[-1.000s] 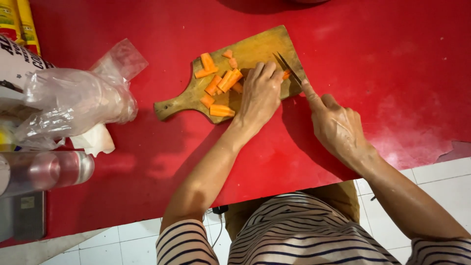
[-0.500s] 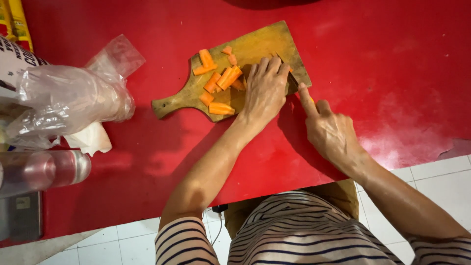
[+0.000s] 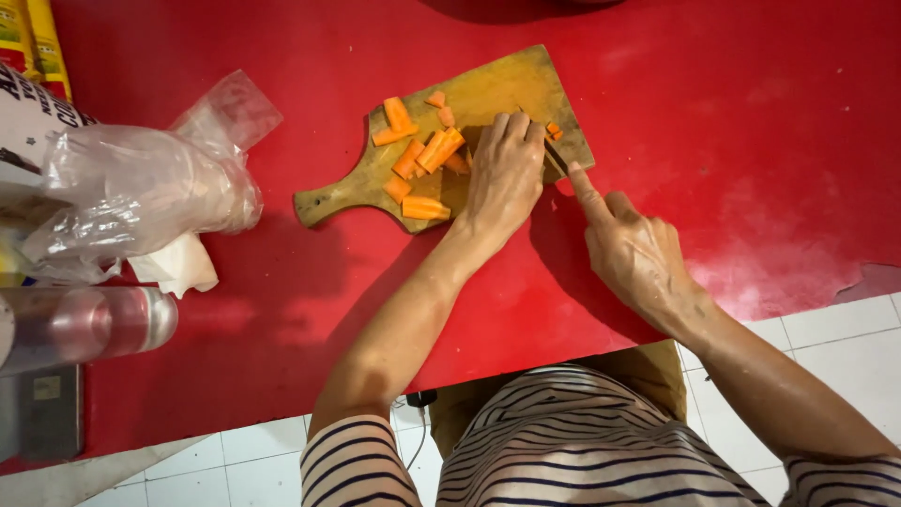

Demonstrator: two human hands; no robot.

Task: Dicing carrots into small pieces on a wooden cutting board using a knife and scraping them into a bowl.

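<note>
The left hand (image 3: 505,174) lies palm down on the wooden cutting board (image 3: 488,89), fingers together and pressed over something on the board's right part; what lies under them is hidden. The right hand (image 3: 631,246) is clamped on a knife (image 3: 556,158), forefinger stretched along the back of the dark blade, which meets the board just beside the left fingertips, close to the board's right edge. Two small carrot bits (image 3: 555,130) lie touching the blade's far side, near that edge.

Left of the left hand, a loose heap of cut carrot sticks (image 3: 424,155) covers the board's middle, some touching the hand's thumb side, one lying near the front edge. The board's handle (image 3: 324,202) points left and toward the person, and the far right corner of the board is bare wood.

The board rests on a red bench (image 3: 751,122), whose front edge runs just under the forearms, with white floor tiles (image 3: 826,329) below. To the right of the right hand the bench surface is open. To the left, well apart from the board, lie a crumpled clear plastic bag (image 3: 141,192), a white scrap (image 3: 178,268) beneath it, and a shiny metal cylinder (image 3: 89,324) near the bench's left front. Yellow packets (image 3: 38,38) stand at the far left corner.
</note>
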